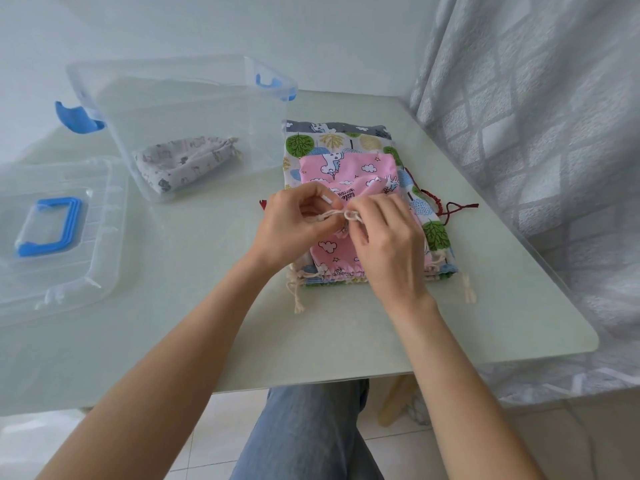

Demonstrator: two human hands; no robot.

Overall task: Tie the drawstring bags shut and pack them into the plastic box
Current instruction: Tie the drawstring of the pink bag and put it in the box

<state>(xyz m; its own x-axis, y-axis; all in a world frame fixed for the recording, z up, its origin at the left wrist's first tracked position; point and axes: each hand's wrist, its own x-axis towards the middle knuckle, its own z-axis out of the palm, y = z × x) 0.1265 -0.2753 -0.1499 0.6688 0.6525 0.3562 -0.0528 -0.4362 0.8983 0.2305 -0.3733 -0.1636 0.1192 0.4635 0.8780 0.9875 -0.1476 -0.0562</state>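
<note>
Pink cloud-print drawstring bag lies atop the stack of printed bags right of the clear plastic box. Left hand and right hand each pinch its cream cord, mid-knot. Next, likely: cinch tight, then carry it into the box beside the grey bag.

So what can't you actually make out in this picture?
All from the head view:
- How far the knot in the cream drawstring has got: the fingers of the left hand and right hand cover it.
- How many bags lie in the pile: the pink bag on top hides the lower ones.
- The print on the grey bag: blurred by the plastic box wall.
- The lid: cut off by the left edge.
</note>
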